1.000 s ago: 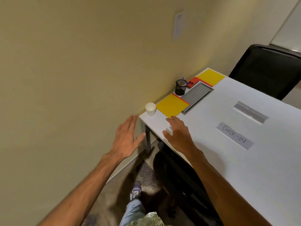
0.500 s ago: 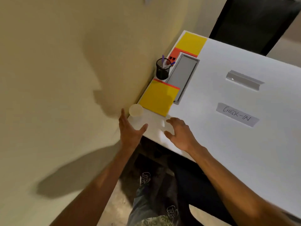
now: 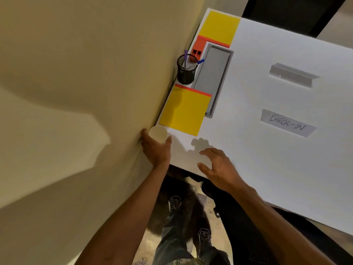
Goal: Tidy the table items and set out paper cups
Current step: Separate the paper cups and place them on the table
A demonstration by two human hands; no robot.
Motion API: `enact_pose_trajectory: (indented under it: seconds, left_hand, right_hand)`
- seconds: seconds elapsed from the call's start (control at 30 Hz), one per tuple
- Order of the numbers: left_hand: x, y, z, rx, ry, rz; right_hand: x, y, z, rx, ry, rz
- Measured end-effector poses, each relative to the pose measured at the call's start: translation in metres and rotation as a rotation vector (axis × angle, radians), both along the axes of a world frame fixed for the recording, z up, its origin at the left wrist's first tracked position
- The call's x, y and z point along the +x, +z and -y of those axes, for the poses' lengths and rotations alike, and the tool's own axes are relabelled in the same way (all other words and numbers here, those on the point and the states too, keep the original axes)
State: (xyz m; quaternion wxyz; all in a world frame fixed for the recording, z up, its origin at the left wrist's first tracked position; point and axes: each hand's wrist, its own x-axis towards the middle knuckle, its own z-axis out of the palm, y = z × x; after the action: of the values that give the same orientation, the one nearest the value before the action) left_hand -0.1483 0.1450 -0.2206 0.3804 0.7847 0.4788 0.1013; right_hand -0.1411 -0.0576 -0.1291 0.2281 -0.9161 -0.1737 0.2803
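A white paper cup (image 3: pixel 157 133) stands upright at the near left corner of the white table (image 3: pixel 267 169), close to the wall. My left hand (image 3: pixel 156 152) wraps it from the near side, fingers on the wall side and thumb on the right. My right hand (image 3: pixel 217 167) hovers over the table's near edge with fingers spread and nothing in it. Behind the cup lies a yellow pad (image 3: pixel 185 111), then a black mesh pen holder (image 3: pixel 186 73) with pens, a grey tray (image 3: pixel 212 77), an orange item (image 3: pixel 197 47) and a second yellow pad (image 3: pixel 219 27).
A grey label reading CHECK-IN (image 3: pixel 287 123) and a folded grey strip (image 3: pixel 293 76) lie mid-table. The wall (image 3: pixel 76 92) runs tight along the table's left side. A black chair (image 3: pixel 286 12) stands beyond the far edge; my legs and a chair base are below.
My left hand has moved forward from beside the table corner and closed around the paper cup. My head has tilted down and nearer. The right hand stays near the table edge.
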Motion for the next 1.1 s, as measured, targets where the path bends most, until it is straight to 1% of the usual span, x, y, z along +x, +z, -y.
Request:
enact_pose_trajectory:
  seconds: [0.2,0.33,0.47,0.63,0.73,0.83,0.97,1.03,1.1]
  left_hand:
    - [0.007,-0.002,-0.005,0.020,-0.036,-0.024]
    - [0.008,0.013,-0.005,0.018,-0.044,0.061]
    - [0.009,0.039,0.007,-0.053,-0.139,0.169]
    - [0.006,0.083,0.038,-0.223,-0.303,0.244]
    - [-0.004,0.110,0.063,-0.248,-0.443,0.301]
    - [-0.013,0.133,0.091,-0.275,-0.570,0.341]
    - [-0.031,0.167,0.137,-0.394,-0.692,0.356]
    - [-0.040,0.183,0.160,-0.427,-0.753,0.361]
    - [-0.050,0.196,0.182,-0.442,-0.824,0.349]
  right_hand:
    - [0.005,0.004,0.000,0.006,-0.026,-0.014]
    - [0.004,0.012,0.003,0.015,-0.042,-0.027]
    - [0.006,0.024,0.008,0.028,-0.078,-0.014]
    - [0.009,0.040,0.021,0.086,-0.166,0.007]
    - [0.004,0.050,0.032,0.160,-0.222,0.023]
    - [-0.004,0.061,0.046,0.294,-0.269,0.042]
    - [-0.028,0.086,0.075,0.491,-0.347,0.122]
    - [-0.044,0.100,0.096,0.535,-0.407,0.176]
    - [-0.059,0.110,0.121,0.533,-0.460,0.216]
